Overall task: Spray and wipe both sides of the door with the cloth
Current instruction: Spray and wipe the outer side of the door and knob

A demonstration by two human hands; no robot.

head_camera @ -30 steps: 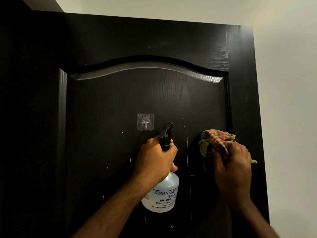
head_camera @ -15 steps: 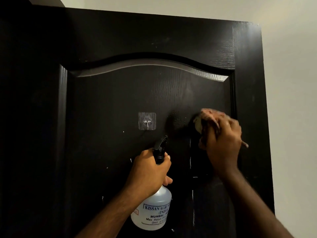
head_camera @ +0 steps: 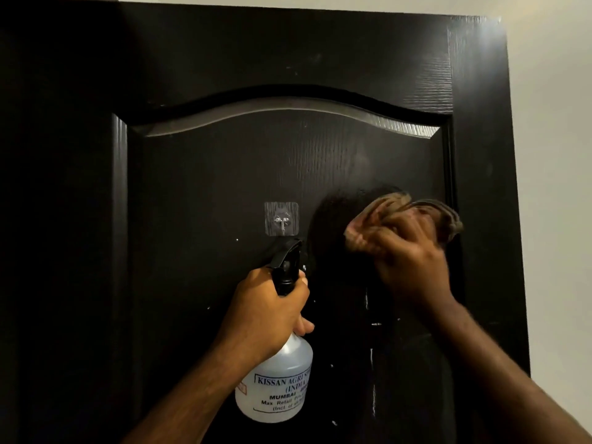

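Observation:
A dark brown panelled door (head_camera: 208, 174) fills the view, its arched upper panel in front of me. My right hand (head_camera: 413, 267) presses a bunched checked cloth (head_camera: 378, 219) against the right side of the panel; both are motion-blurred. My left hand (head_camera: 266, 315) grips the neck of a clear spray bottle (head_camera: 282, 386) with a black trigger head, held upright just off the door below the middle. Wet drips and white specks mark the door under the cloth.
A clear adhesive hook (head_camera: 281, 218) is stuck to the panel, just above the bottle's nozzle and left of the cloth. A pale wall (head_camera: 557, 155) lies past the door's right edge. The left side of the door is in deep shadow.
My right hand has carried the cloth up the panel from below hook level to beside the hook. The left hand with the bottle dropped slightly, then stayed about level.

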